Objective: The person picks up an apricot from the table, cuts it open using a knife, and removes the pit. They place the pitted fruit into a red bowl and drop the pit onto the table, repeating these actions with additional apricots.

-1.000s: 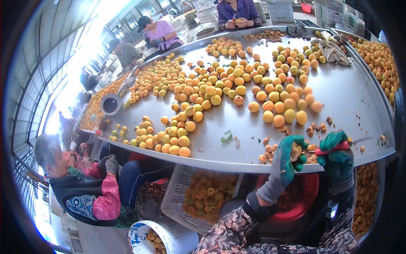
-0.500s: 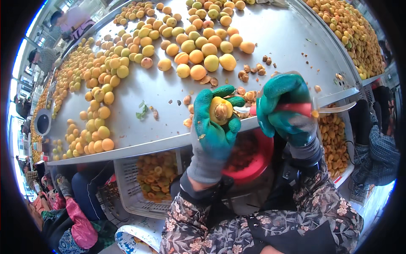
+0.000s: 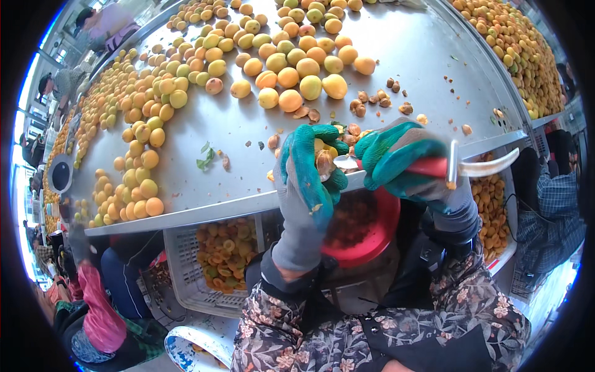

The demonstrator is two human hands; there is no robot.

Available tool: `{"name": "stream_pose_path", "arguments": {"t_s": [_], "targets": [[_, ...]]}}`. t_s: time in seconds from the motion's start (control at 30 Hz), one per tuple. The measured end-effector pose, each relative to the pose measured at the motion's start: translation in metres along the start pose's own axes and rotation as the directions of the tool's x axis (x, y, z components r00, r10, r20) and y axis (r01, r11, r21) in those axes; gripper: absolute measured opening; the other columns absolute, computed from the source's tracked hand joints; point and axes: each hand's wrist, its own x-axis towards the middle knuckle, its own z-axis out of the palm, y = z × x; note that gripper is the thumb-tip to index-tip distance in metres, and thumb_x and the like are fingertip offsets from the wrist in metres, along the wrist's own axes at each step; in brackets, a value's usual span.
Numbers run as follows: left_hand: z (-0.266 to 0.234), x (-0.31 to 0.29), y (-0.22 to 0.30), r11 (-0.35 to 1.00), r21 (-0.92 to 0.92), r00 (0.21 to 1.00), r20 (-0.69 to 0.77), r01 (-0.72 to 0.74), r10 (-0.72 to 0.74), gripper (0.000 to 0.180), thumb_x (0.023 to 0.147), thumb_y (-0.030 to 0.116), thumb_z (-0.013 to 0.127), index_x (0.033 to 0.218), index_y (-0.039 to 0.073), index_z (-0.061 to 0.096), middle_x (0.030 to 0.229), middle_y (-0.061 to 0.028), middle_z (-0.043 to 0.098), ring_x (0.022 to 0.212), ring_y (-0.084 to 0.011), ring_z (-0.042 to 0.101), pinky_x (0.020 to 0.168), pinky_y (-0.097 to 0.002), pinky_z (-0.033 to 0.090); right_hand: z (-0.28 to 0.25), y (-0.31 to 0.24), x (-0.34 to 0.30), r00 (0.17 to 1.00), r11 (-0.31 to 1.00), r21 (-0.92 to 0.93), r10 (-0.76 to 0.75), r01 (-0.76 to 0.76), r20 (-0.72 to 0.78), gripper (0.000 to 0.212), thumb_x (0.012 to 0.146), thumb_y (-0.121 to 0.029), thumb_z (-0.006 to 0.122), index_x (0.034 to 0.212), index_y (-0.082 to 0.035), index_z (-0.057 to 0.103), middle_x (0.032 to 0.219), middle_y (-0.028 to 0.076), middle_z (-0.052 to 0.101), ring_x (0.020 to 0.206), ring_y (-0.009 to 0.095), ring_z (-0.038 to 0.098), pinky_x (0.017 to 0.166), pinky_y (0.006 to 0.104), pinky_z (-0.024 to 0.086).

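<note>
My left hand [image 3: 304, 180], in a green-coated grey glove, is closed around an opened apricot [image 3: 320, 145]. A brown pit [image 3: 325, 162] shows between its fingers. My gloved right hand [image 3: 396, 158] grips a pitting tool by its red handle [image 3: 429, 166]. The tool's small spoon-like metal tip [image 3: 347, 162] points left, at or very near the pit; exact contact I cannot tell. From the handle's other end a curved metal piece [image 3: 489, 166] sticks out to the right. Both hands are above the front edge of the metal table [image 3: 248, 180].
Whole apricots [image 3: 288, 77] spread over the table's far and left parts. Loose pits [image 3: 362, 102] lie beyond my hands. Below the edge are a red basin [image 3: 372, 245] and a white crate [image 3: 180, 266] of apricot halves. A person's pink sleeve [image 3: 102, 310] is at lower left.
The tool's tip has moved from beside the apricot to the pit. My left fingers have closed further over the fruit. Another pit and an orange scrap now lie beyond my right hand.
</note>
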Motion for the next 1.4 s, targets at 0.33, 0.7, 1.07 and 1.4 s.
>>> {"name": "stream_pose_path", "arguments": {"t_s": [0.33,0.7,1.07,1.4], "targets": [[0.005,-0.01,0.001,0.984,-0.126,0.987,0.113,0.125,-0.111,0.037,0.085,0.017,0.07,0.114,0.001,0.053,0.1,-0.0115,0.065,0.09,-0.022,0.063,0.081,-0.0337,0.05,-0.003,0.017,0.013,0.874,0.901,-0.161,-0.327,0.403,0.359,0.014,0.079,-0.013,0.076,0.081,-0.006,0.064,0.081,0.01,0.068,0.081,0.028,0.065,0.079,0.0425,0.052],[0.001,-0.013,-0.003,0.997,-0.08,0.996,0.085,-0.013,0.02,0.043,0.081,0.009,0.069,0.119,0.0,0.051,0.097,-0.0123,0.067,0.085,-0.0293,0.064,0.078,-0.0372,0.051,0.003,0.027,0.017,0.889,0.938,-0.054,-0.305,0.343,0.342,0.018,0.083,-0.02,0.074,0.078,-0.006,0.064,0.078,0.009,0.069,0.077,0.028,0.064,0.076,0.0424,0.051],[0.004,-0.023,-0.007,0.872,-0.448,0.979,0.033,0.196,-0.203,0.046,0.084,0.013,0.072,0.121,0.001,0.048,0.103,-0.0105,0.065,0.09,-0.0201,0.063,0.083,-0.0327,0.051,0.003,0.049,0.015,0.913,0.935,0.089,-0.354,0.342,0.204,0.024,0.075,-0.024,0.08,0.083,-0.006,0.066,0.085,0.011,0.067,0.086,0.03,0.063,0.083,0.0438,0.05],[-0.005,-0.012,-0.002,0.997,0.069,0.997,-0.065,-0.024,0.028,0.056,0.085,0.006,0.073,0.133,0.002,0.044,0.111,-0.0116,0.06,0.1,-0.0215,0.06,0.085,-0.0338,0.052,0.024,0.033,0.012,0.999,1.0,0.003,0.011,-0.01,-0.048,0.023,0.083,-0.011,0.069,0.103,0.001,0.067,0.109,0.01,0.062,0.088,0.018,0.061,0.078,0.0294,0.05]]}}
